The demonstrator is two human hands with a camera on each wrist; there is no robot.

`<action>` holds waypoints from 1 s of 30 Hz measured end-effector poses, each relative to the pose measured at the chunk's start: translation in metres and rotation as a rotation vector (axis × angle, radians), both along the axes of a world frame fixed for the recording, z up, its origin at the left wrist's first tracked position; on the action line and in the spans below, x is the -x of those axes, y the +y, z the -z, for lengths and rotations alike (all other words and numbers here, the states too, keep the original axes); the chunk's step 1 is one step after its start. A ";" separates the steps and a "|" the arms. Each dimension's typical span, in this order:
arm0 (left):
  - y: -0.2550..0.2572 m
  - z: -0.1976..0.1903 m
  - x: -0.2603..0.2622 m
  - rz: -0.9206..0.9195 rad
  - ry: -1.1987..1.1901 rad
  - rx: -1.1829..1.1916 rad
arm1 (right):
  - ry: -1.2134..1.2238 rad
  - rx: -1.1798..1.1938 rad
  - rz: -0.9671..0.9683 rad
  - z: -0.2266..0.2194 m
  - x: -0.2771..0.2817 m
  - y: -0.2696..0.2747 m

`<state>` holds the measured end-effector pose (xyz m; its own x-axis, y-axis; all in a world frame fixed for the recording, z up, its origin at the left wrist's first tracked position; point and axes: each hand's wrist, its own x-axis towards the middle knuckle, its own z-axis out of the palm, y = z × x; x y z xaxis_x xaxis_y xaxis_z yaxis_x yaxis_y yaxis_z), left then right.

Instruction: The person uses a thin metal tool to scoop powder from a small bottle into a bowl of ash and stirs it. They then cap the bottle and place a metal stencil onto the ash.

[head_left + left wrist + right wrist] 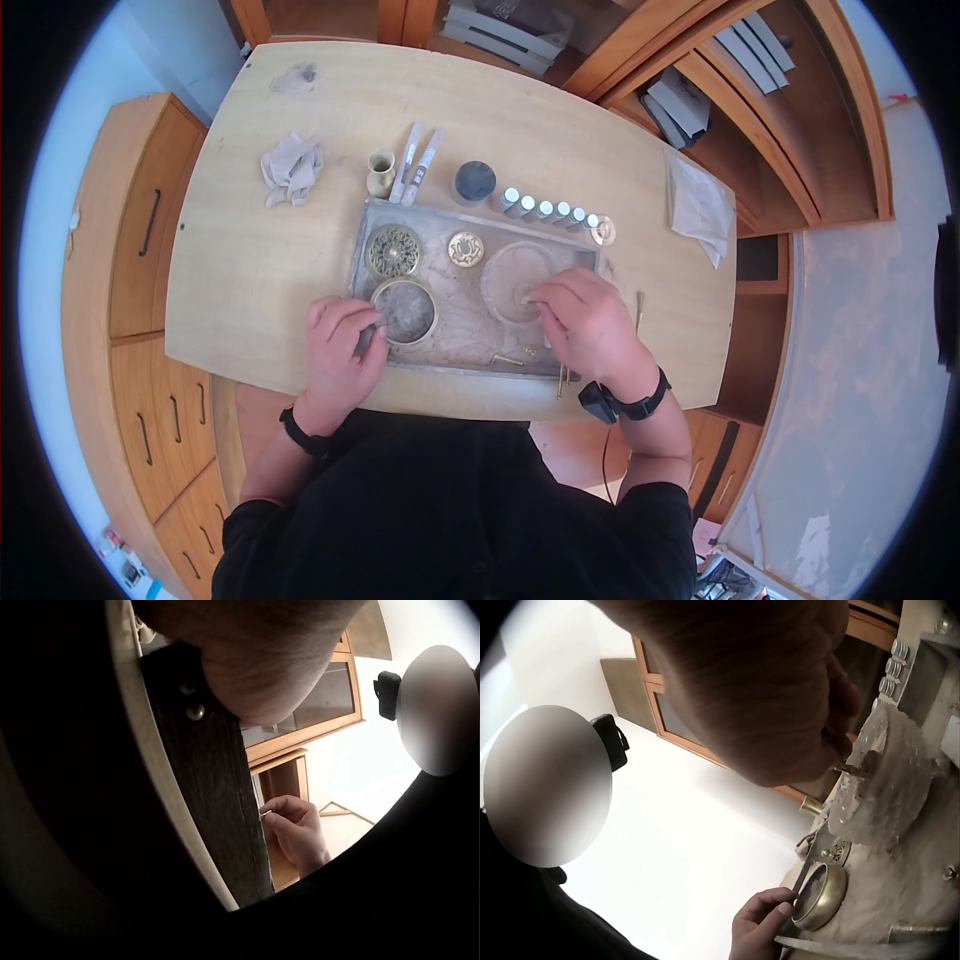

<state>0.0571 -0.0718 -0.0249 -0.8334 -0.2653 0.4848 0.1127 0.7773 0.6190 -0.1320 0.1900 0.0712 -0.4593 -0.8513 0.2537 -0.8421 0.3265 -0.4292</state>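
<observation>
My left hand (pixel 345 350) is at the left side of a brass bowl (pixel 436 318) of grey ash; its bent fingertips rest by the rim, thumb apart below them. The right wrist view shows the same hand (pixel 759 926) beside the bowl (pixel 829 896). Over a round clear glass dish (pixel 490 290), my right hand (pixel 590 320) pinches a small piece whose kind I cannot tell. From the right wrist, this hand (pixel 757 690) hangs at the glass dish's (pixel 900 787) near side. The left wrist view shows the right hand (pixel 300 834) pinching something tiny.
A grey tray (pixel 450 371) holds both vessels, a pierced brass lid (pixel 393 251), a patterned brass disc (pixel 465 249) and small brass pieces. Behind it stand a brass vase (pixel 381 175), a dark round jar (pixel 475 181) and several small silver-capped tubes (pixel 545 209). Crumpled cloth (pixel 292 168) lies left.
</observation>
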 end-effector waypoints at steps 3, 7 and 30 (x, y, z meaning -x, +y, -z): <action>-0.001 0.001 0.000 0.005 -0.002 0.017 | 0.019 0.073 0.080 0.000 -0.001 0.005; -0.001 -0.002 0.000 0.018 0.011 0.038 | -0.127 0.152 0.298 -0.004 -0.007 0.008; 0.008 -0.006 -0.027 0.002 0.077 -0.008 | -0.731 0.505 0.653 0.033 -0.027 0.017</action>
